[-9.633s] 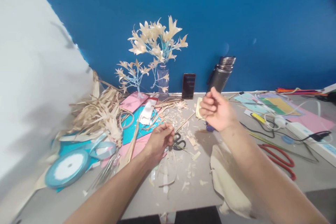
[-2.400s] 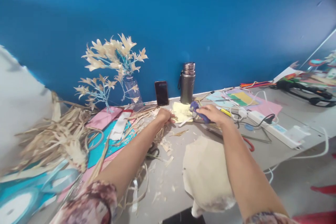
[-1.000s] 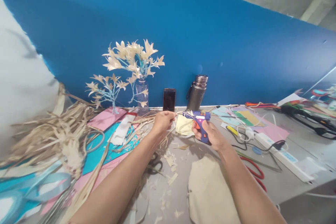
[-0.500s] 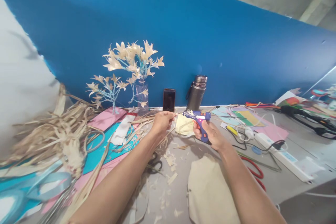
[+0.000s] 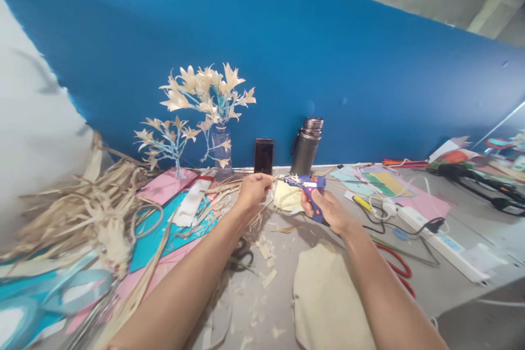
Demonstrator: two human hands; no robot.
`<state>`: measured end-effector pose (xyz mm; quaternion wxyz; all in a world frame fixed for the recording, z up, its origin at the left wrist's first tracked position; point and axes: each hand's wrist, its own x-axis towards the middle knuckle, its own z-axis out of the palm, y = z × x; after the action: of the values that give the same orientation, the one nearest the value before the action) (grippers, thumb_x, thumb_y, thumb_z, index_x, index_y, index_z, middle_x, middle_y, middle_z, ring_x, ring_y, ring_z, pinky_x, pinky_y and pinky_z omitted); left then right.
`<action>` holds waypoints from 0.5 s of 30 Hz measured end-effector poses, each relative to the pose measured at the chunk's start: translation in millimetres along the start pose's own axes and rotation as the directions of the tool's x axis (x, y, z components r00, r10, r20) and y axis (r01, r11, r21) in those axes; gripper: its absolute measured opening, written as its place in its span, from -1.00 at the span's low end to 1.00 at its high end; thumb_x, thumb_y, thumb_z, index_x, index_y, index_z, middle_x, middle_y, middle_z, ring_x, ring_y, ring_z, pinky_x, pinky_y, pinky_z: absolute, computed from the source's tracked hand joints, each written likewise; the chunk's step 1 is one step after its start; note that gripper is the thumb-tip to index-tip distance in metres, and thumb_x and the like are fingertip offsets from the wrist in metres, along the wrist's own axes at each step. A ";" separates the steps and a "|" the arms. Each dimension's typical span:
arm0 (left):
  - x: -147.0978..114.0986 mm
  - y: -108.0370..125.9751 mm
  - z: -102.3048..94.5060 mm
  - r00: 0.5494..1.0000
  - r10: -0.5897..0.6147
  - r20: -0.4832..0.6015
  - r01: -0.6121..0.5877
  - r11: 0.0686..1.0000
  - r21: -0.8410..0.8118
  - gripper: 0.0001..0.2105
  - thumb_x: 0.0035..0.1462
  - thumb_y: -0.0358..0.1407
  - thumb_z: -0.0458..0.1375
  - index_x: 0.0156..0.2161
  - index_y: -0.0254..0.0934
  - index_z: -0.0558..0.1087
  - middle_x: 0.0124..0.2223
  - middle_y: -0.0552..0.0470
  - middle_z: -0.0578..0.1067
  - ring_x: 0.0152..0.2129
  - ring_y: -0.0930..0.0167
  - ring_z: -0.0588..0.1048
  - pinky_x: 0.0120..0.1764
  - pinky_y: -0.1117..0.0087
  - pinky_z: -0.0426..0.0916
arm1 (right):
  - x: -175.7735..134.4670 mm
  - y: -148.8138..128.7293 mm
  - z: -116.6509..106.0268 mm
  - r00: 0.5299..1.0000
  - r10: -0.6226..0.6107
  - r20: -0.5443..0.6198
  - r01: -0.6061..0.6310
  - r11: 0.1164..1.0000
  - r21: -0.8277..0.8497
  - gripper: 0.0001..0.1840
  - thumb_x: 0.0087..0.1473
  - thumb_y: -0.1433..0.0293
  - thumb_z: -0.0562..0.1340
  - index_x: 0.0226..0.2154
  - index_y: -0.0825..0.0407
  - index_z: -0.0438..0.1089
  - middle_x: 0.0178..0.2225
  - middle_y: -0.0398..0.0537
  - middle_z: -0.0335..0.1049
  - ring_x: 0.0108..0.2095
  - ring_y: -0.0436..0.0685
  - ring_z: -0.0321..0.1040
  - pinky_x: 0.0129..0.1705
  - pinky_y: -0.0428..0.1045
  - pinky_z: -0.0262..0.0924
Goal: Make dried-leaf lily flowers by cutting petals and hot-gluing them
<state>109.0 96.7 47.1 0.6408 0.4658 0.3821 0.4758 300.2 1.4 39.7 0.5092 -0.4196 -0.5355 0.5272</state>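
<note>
My right hand (image 5: 328, 209) is wrapped round the handle of a blue glue gun (image 5: 315, 197), its nozzle pointing left. Facing the nozzle, my left hand (image 5: 256, 190) is closed in a pinch on something thin and small that I cannot make out. Behind the glue gun lies a pale yellow cloth or folded piece (image 5: 287, 197), partly hidden. Below my right forearm is a larger cream-coloured flat piece (image 5: 328, 295) on the grey table (image 5: 262, 333).
Dried husks (image 5: 90, 202) pile up at the left beside light blue ribbon (image 5: 77, 284). Pale artificial flowers (image 5: 209, 90), a phone (image 5: 263, 156) and a flask (image 5: 307, 147) stand against the blue wall. On the right lie a power strip (image 5: 445, 246) and red-handled scissors (image 5: 396, 262).
The glue gun in my right hand has shifted slightly left, towards my left hand. My left hand stays almost in place, still pinched.
</note>
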 end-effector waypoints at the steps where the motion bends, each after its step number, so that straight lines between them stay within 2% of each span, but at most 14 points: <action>1: 0.4 -0.3 -0.3 1.000 0.000 -0.003 0.000 1.000 0.002 -0.90 -0.18 -0.37 0.25 -0.54 -0.34 0.42 -0.70 0.21 0.24 -0.80 0.65 0.02 -0.67 0.52 -0.19 | 0.1 0.2 -0.4 1.000 -0.003 -0.005 0.003 1.000 0.006 -0.42 0.02 -0.13 0.28 -0.37 0.08 0.32 -0.51 -0.15 0.20 -0.56 -0.06 0.06 -0.54 -0.10 -0.03; 15: -1.3 0.5 0.9 1.000 0.002 -0.011 -0.001 1.000 0.011 -0.91 -0.23 -0.37 0.24 -0.55 -0.35 0.42 -0.71 0.21 0.22 -0.79 0.65 0.02 -0.68 0.52 -0.19 | 0.6 2.5 0.0 1.000 -0.022 0.011 0.022 0.999 -0.036 -0.42 0.04 -0.13 0.26 -0.36 0.09 0.34 -0.51 -0.15 0.19 -0.55 -0.04 0.07 -0.53 -0.09 -0.05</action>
<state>109.5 95.2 47.8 0.6358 0.4669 0.3878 0.4768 299.9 2.2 37.3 0.5044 -0.4198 -0.5523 0.5142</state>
